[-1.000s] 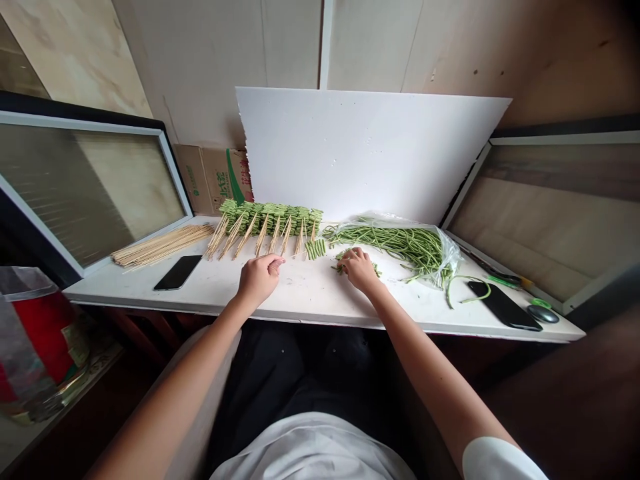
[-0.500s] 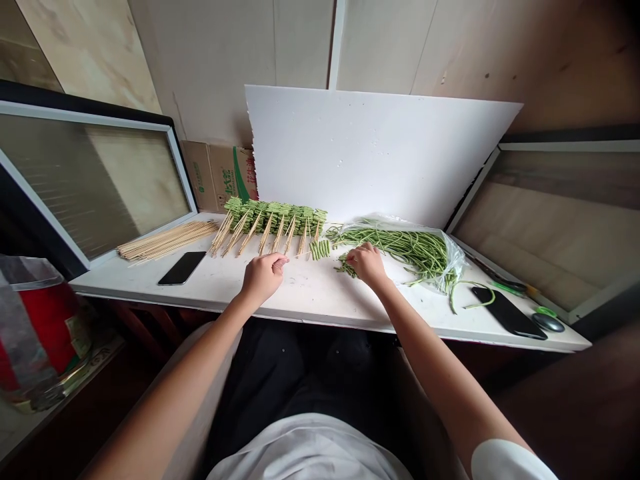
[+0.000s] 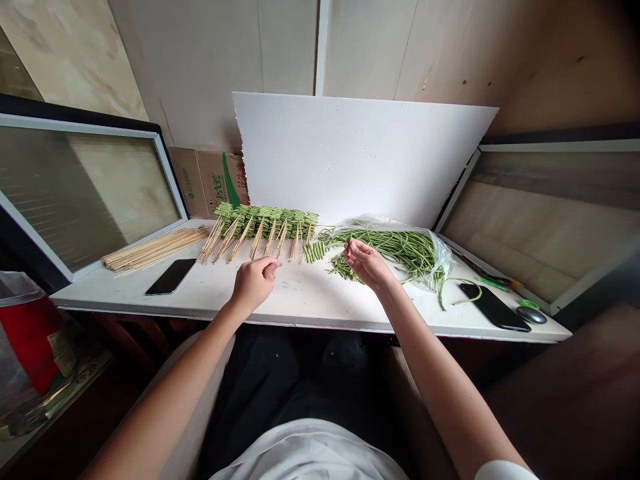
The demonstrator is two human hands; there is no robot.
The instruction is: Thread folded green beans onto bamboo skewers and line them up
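Note:
My left hand (image 3: 254, 281) hovers just over the white table (image 3: 300, 297), closed in a pinch; what it holds is too thin to make out. Raised a little above a small heap of cut green bean pieces (image 3: 341, 269), my right hand (image 3: 367, 261) pinches what looks like one bean piece at its fingertips. A short bundle of cut pieces (image 3: 314, 251) lies between the hands. Behind it runs a row of bean skewers (image 3: 265, 223), sticks pointing toward me. Long green beans (image 3: 405, 243) spill from a clear plastic bag right of my right hand.
Loose bamboo skewers (image 3: 150, 248) and a black phone (image 3: 170, 277) lie at the left. A second phone (image 3: 493, 305), green-handled scissors (image 3: 500, 283) and a small round object (image 3: 531, 315) lie at the right. A white foam board (image 3: 360, 157) and a cardboard box (image 3: 205, 180) stand behind.
My right hand has lifted off the heap of cut pieces and turned its fingers up in a pinch. The left hand has stayed closed, almost in place. The view shifted slightly.

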